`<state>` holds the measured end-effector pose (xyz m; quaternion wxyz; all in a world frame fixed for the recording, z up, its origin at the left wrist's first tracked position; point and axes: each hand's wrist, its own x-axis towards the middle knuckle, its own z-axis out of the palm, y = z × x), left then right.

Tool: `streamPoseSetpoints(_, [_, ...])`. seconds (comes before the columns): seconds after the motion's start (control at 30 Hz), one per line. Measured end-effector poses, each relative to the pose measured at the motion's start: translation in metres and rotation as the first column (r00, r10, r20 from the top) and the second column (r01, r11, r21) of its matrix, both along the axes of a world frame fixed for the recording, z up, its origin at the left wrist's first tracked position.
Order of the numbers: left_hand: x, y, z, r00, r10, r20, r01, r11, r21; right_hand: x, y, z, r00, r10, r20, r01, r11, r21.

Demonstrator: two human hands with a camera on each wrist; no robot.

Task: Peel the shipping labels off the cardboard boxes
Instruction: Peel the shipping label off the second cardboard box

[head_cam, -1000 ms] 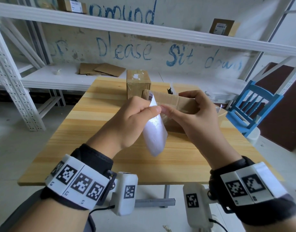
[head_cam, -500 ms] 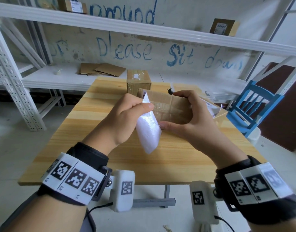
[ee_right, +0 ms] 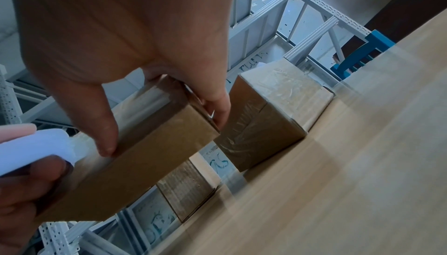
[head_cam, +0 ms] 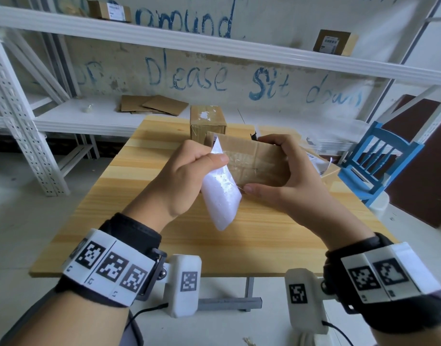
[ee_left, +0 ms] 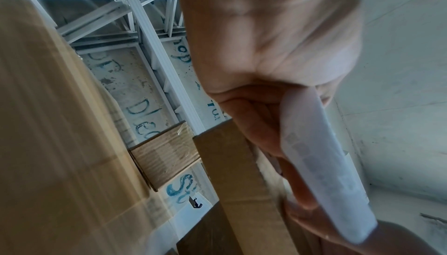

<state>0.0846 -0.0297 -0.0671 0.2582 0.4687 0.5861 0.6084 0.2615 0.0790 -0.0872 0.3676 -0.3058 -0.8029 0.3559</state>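
My right hand (head_cam: 271, 171) grips a small cardboard box (head_cam: 256, 163) in the air above the wooden table (head_cam: 144, 203), thumb on its near face and fingers over its top edge. My left hand (head_cam: 189, 171) pinches a white shipping label (head_cam: 222, 196) that hangs peeled from the box's left end, blank sticky side toward me. In the right wrist view the box (ee_right: 145, 156) sits between thumb and fingers, with the label (ee_right: 33, 148) at the left. The left wrist view shows the label (ee_left: 321, 165) curling over my fingers. A second cardboard box (head_cam: 207, 123) stands on the far side of the table.
A third box with a label (head_cam: 321, 166) lies at the table's right behind my right hand. A blue chair (head_cam: 381, 156) stands to the right. White metal shelving (head_cam: 214, 48) behind holds flattened cardboard (head_cam: 154, 106) and two labelled boxes (head_cam: 335, 42).
My left hand has pulled the label down and leftward, peeling more of it off. My right hand shifted its grip, thumb now low on the box's near face, and the box turned slightly.
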Motion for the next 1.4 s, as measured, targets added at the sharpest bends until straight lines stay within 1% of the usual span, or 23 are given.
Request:
streamPoseSetpoints(0.1, [0.0000,-0.0004,0.0003,0.999,-0.035,0.006,0.035,0.999,0.027,0.0011,0.0006,0.0014,1.000,0.010,-0.005,-0.010,1.000,-0.007])
streamPoseSetpoints(0.27, [0.0002,0.0017,-0.0020,1.000,0.002,0.024,-0.003,1.000,0.017,0.0018,0.0016,0.0019,1.000,0.016,-0.008,-0.016,1.000,-0.018])
streamPoseSetpoints(0.5, [0.0049,0.0006,0.0014,0.999,-0.019,0.031,0.018,0.999,0.037,0.0025,0.0034,0.0017,1.000,0.027,-0.012,-0.027,0.999,-0.031])
streamPoseSetpoints(0.6, [0.0066,-0.0004,0.0015,1.000,0.002,0.027,-0.003,0.998,0.055,0.0020,0.0036,0.0011,1.000,0.020,-0.011,-0.020,0.999,-0.035])
streamPoseSetpoints(0.87, [0.0034,0.0003,0.0008,0.998,-0.018,0.054,0.016,0.999,0.041,0.0030,0.0024,0.0047,0.999,0.038,-0.033,-0.041,0.996,-0.076])
streamPoseSetpoints(1.17, [0.0016,0.0009,0.0004,0.999,-0.024,0.040,0.020,0.996,0.081,0.0018,0.0028,0.0055,0.999,0.041,-0.036,-0.044,0.995,-0.088])
streamPoseSetpoints(1.4, [-0.0019,0.0022,-0.0009,0.999,-0.029,0.015,0.027,0.997,0.076,0.0001,0.0012,0.0060,0.998,0.042,-0.045,-0.047,0.992,-0.118])
